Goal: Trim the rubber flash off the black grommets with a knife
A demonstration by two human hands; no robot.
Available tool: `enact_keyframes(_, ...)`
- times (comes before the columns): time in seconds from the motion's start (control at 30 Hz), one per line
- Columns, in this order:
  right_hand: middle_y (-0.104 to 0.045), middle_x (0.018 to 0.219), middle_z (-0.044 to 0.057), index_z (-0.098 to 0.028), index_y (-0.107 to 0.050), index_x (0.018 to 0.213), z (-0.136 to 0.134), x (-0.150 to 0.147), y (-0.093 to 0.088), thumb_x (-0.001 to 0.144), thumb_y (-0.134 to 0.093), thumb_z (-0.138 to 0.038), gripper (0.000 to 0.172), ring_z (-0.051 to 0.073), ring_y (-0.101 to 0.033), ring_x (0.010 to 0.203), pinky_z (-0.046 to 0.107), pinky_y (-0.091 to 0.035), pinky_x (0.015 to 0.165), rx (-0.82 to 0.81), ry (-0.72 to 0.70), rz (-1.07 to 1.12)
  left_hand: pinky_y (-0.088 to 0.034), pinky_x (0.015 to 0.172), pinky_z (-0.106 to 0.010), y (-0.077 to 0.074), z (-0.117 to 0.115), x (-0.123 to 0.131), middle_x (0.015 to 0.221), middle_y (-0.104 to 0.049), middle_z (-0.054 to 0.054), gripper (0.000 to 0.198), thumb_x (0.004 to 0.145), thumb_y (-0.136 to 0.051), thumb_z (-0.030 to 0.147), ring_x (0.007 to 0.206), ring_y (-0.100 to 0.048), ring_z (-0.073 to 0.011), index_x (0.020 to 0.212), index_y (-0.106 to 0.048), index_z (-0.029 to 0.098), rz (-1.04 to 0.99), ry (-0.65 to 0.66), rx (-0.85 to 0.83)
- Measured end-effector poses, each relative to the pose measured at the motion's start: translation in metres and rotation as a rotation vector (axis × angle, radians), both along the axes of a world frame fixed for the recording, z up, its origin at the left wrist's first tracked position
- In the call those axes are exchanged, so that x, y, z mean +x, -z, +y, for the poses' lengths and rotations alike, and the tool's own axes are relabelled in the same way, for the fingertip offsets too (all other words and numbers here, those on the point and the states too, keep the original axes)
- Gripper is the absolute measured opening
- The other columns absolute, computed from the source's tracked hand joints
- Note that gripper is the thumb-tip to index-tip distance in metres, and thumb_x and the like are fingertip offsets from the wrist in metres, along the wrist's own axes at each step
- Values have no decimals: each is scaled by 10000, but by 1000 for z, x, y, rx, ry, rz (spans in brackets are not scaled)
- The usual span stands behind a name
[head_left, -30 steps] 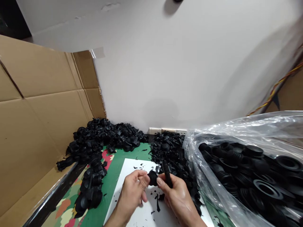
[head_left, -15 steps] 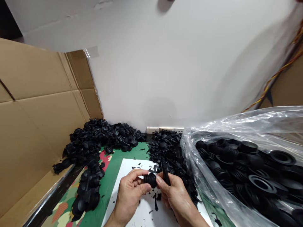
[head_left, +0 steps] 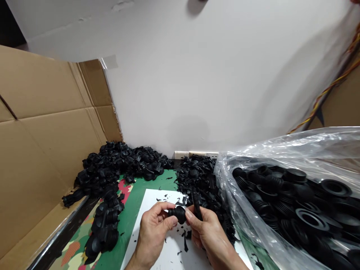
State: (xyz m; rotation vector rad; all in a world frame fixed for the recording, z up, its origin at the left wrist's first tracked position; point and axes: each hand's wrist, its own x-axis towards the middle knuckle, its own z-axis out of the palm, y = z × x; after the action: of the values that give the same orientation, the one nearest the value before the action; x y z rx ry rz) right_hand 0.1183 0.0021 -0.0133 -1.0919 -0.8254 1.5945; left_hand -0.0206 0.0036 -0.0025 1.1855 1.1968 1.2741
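My left hand pinches a small black ribbed rubber part between thumb and fingers, above a white sheet. My right hand touches the same part with its thumb and grips a thin black tool that stands up out of the fist. Both hands are closed. Black trimmings lie scattered on the sheet under the hands.
A heap of black rubber parts lies at the back left, running down the green mat. A pile of black scraps sits behind my right hand. A clear plastic bag full of parts fills the right. Cardboard walls the left.
The view has shifted slightly. My left hand has turned the rubber part a little between its fingers; my right hand has stayed against it with the tool.
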Motion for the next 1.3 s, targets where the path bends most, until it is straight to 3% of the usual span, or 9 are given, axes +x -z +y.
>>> enact_keyframes(0.4, -312, 377, -108, -177, -562, 613, 6, -1, 16, 631, -689, -550, 394, 62, -258, 338, 223, -238, 371, 91, -22, -148, -436, 500, -209, 1, -1, 0, 705, -631, -2, 122, 624, -681, 111, 539, -532, -106, 703, -740, 183, 102, -26, 148)
enact_keyframes(0.57, -348, 420, -101, -155, -615, 696, 3, 5, 5, 636, -695, -545, 403, 65, -274, 362, 215, -243, 368, 81, 87, -114, -438, 469, -207, 0, 0, -1, 689, -614, 7, 86, 614, -681, 133, 495, -532, -99, 681, -718, 172, 97, -53, 121)
enact_keyframes(0.67, -480, 490, -53, -139, -664, 815, 4, 14, -6, 624, -716, -536, 444, 103, -413, 444, 222, -318, 428, 145, 188, -41, -442, 464, -208, -1, 0, 0, 693, -614, 4, 65, 615, -681, 147, 494, -530, -101, 670, -710, 167, 101, -58, 118)
enact_keyframes(0.77, -630, 678, 28, -167, -699, 892, 3, 24, -17, 649, -694, -553, 456, 170, -548, 628, 265, -425, 577, 254, 231, -70, -438, 454, -208, -2, -2, 1, 679, -611, 3, 50, 609, -682, 153, 493, -521, -106, 654, -701, 164, 110, -60, 111)
enact_keyframes(0.87, -658, 900, 77, -201, -729, 898, 1, 31, -24, 695, -642, -567, 428, 216, -577, 776, 311, -455, 687, 442, 245, -270, -424, 450, -208, -4, -4, 2, 676, -609, 4, 40, 622, -675, 154, 497, -513, -109, 653, -697, 168, 132, -57, 113)
enact_keyframes(1.0, -631, 749, 59, -190, -694, 962, 1, 33, -20, 733, -606, -561, 444, 198, -578, 632, 323, -483, 596, 484, 240, -371, -409, 487, -218, -2, -5, 2, 666, -600, 3, 46, 641, -672, 144, 536, -502, -122, 662, -698, 175, 208, -69, 154)
enact_keyframes(1.07, -624, 693, 44, -178, -665, 917, 3, 31, -15, 729, -634, -527, 397, 192, -586, 583, 324, -497, 568, 467, 226, -316, -404, 510, -224, 0, -4, 2, 669, -595, 1, 42, 651, -669, 144, 561, -502, -131, 665, -693, 175, 246, -69, 161)
enact_keyframes(1.17, -660, 807, 71, -183, -646, 839, 3, 27, -9, 723, -680, -438, 283, 217, -639, 685, 332, -522, 637, 525, 171, -239, -399, 528, -232, 1, -5, 0, 687, -588, 0, 39, 683, -651, 156, 580, -500, -136, 686, -683, 178, 293, -48, 162)
enact_keyframes(1.3, -694, 827, 74, -191, -674, 823, -1, 25, -10, 739, -676, -357, 186, 222, -656, 730, 309, -521, 662, 567, 127, -304, -387, 531, -237, 1, -6, 0, 700, -580, -2, 45, 699, -638, 156, 586, -492, -137, 690, -674, 180, 336, -22, 185)
